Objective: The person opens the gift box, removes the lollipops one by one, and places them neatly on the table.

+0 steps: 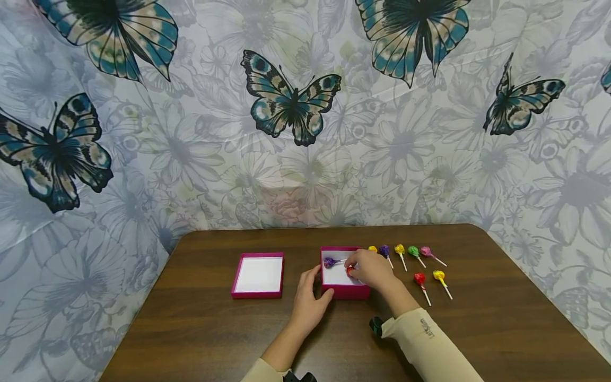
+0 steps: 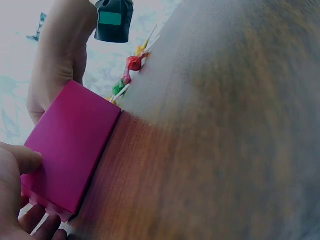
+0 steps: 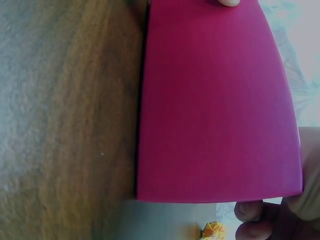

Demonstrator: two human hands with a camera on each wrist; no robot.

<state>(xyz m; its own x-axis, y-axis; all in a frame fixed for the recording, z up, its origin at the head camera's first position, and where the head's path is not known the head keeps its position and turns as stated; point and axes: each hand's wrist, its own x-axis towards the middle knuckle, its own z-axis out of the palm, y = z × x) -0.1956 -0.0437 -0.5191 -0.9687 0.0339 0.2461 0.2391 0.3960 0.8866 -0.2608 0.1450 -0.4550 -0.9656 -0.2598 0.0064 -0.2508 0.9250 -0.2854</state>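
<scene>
An open magenta box (image 1: 350,292) with a white inside stands near the middle of the table. My left hand (image 1: 307,306) holds it at the front left corner, thumb on the front wall and fingers along the left side. In the left wrist view the thumb (image 2: 31,159) lies flat on the magenta wall. A purple lollipop (image 1: 329,262) lies inside, at the left. Over the box's right part, my right hand (image 1: 373,269) pinches a red lollipop (image 1: 350,271), mostly covered by the fingers. The right wrist view shows mainly the box's outer wall (image 3: 215,110).
A magenta lid (image 1: 258,275), white side up, lies left of the box. Right of it, yellow (image 1: 400,249), purple (image 1: 384,250), green (image 1: 412,251) and pink (image 1: 426,252) lollipops form a back row. Nearer are a red (image 1: 419,278) and a yellow lollipop (image 1: 438,276). A butterfly-print cloth hangs behind the table.
</scene>
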